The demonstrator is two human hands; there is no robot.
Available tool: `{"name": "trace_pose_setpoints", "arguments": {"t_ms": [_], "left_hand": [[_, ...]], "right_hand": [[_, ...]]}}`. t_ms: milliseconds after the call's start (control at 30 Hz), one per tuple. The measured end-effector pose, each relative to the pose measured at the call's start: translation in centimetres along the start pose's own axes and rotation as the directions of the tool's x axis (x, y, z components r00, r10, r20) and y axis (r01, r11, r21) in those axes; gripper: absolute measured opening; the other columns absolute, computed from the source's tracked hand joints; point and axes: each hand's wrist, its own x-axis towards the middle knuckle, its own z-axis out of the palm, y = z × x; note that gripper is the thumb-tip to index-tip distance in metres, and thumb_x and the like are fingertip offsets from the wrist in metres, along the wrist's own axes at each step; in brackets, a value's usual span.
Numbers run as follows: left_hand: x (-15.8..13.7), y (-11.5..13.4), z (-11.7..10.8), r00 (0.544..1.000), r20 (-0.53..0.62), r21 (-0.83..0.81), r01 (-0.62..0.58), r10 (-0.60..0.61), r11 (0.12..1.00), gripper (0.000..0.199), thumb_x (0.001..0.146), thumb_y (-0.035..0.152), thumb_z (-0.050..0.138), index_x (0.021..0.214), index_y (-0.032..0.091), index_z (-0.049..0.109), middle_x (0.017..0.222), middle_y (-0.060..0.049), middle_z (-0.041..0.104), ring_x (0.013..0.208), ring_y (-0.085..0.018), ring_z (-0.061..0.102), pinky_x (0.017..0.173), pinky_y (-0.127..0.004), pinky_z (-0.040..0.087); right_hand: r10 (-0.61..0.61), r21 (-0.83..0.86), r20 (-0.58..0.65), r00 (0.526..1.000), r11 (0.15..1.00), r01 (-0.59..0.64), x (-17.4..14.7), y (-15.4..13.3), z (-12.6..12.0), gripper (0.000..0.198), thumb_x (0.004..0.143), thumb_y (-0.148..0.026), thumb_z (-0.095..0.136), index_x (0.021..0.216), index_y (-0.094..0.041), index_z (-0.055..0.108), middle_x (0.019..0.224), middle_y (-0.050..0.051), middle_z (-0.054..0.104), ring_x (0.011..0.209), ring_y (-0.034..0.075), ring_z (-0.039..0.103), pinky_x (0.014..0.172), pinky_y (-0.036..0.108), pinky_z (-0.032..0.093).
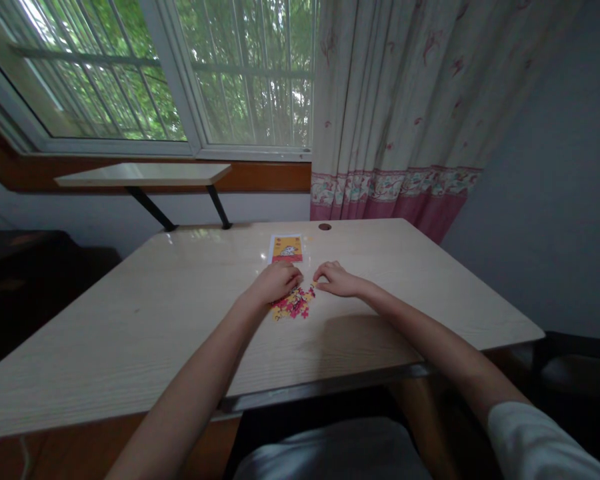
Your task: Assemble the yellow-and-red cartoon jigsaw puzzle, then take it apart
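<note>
A small heap of red, yellow and pink jigsaw puzzle pieces (293,305) lies on the pale wooden desk, between and in front of my hands. My left hand (279,280) rests at the heap's upper left, its fingers curled together over the pieces; what they hold, if anything, is hidden. On the other side, my right hand (335,279) pinches thumb and forefinger at a small yellowish puzzle piece (315,285) by the heap's right edge. Just beyond the left hand is a yellow and red picture card (287,249) with a white cartoon figure, its lower edge close to that hand.
The desk (180,320) has a round cable hole (325,227) near its back edge. A raised shelf (145,175) on black legs stands at the back left. Behind are a barred window (250,73) and a floral curtain (380,120); a wall is on the right.
</note>
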Motion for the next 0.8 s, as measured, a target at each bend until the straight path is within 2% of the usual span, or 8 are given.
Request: {"name": "trace_pose_setpoints", "arguments": {"t_ms": [133,233,333,400,533,600,800], "left_hand": [[-0.1,0.2,0.0,1.000,-0.020,-0.017,-0.014,0.013,1.000,0.029,0.091,0.024,0.044,0.086,0.014,0.071,0.083,-0.011,0.070,0.078,-0.020,0.063,0.074,-0.030,0.044],[-0.1,0.4,-0.1,1.000,-0.023,-0.052,-0.013,0.012,0.999,0.028,0.090,0.023,0.045,0.086,0.014,0.071,0.082,-0.010,0.070,0.078,-0.021,0.063,0.074,-0.030,0.045],[-0.1,0.4,-0.1,0.999,-0.039,-0.118,0.001,-0.005,0.993,0.026,0.088,0.022,0.047,0.086,0.015,0.072,0.082,-0.010,0.071,0.078,-0.021,0.063,0.073,-0.030,0.045],[0.0,0.4,0.0,0.998,-0.052,-0.210,0.017,-0.028,0.978,0.024,0.086,0.021,0.049,0.085,0.015,0.072,0.081,-0.009,0.071,0.074,-0.020,0.062,0.070,-0.029,0.044],[0.3,0.7,0.3,0.988,-0.101,-0.459,0.060,-0.119,0.887,0.022,0.083,0.023,0.051,0.082,0.016,0.072,0.073,-0.005,0.071,0.063,-0.016,0.059,0.061,-0.026,0.043],[0.5,0.9,0.6,0.971,-0.147,-0.555,0.077,-0.189,0.828,0.020,0.082,0.027,0.054,0.080,0.017,0.071,0.070,-0.003,0.070,0.061,-0.015,0.058,0.059,-0.025,0.043],[1.1,1.3,0.9,0.918,-0.207,-0.725,0.088,-0.338,0.683,0.021,0.077,0.034,0.059,0.072,0.016,0.067,0.070,-0.002,0.068,0.062,-0.015,0.058,0.059,-0.025,0.044]], "right_hand": [[-0.039,0.077,-0.073,0.997,0.996,0.045,0.0,0.2,0.2,0.018,0.080,-0.021,0.065,0.096,-0.016,0.066,0.102,0.008,0.066,0.102,0.023,0.055,0.095,0.039,0.038],[-0.082,0.205,-0.113,0.990,0.973,0.104,0.2,0.3,0.4,0.014,0.076,-0.016,0.065,0.089,-0.017,0.065,0.092,0.004,0.068,0.090,0.018,0.060,0.089,0.035,0.043],[-0.057,0.385,-0.146,0.988,0.916,0.110,0.4,0.3,0.8,0.010,0.073,-0.014,0.063,0.083,-0.017,0.065,0.084,0.003,0.069,0.080,0.014,0.063,0.080,0.029,0.048],[-0.006,0.485,-0.196,0.981,0.868,0.102,0.6,0.2,0.9,0.007,0.073,-0.019,0.063,0.080,-0.017,0.066,0.082,0.003,0.070,0.078,0.015,0.064,0.077,0.029,0.049],[0.153,0.647,-0.338,0.929,0.754,0.112,1.1,-0.2,0.9,0.017,0.072,-0.031,0.067,0.081,-0.016,0.068,0.081,0.005,0.071,0.075,0.016,0.065,0.073,0.030,0.051],[0.194,0.688,-0.377,0.906,0.714,0.133,1.2,-0.4,0.7,0.022,0.071,-0.034,0.068,0.083,-0.016,0.069,0.083,0.007,0.072,0.075,0.016,0.066,0.072,0.030,0.052],[0.169,0.640,-0.478,0.862,0.740,0.209,1.2,-0.9,0.4,0.024,0.071,-0.038,0.070,0.083,-0.018,0.072,0.085,0.007,0.073,0.077,0.017,0.066,0.076,0.032,0.053]]}}
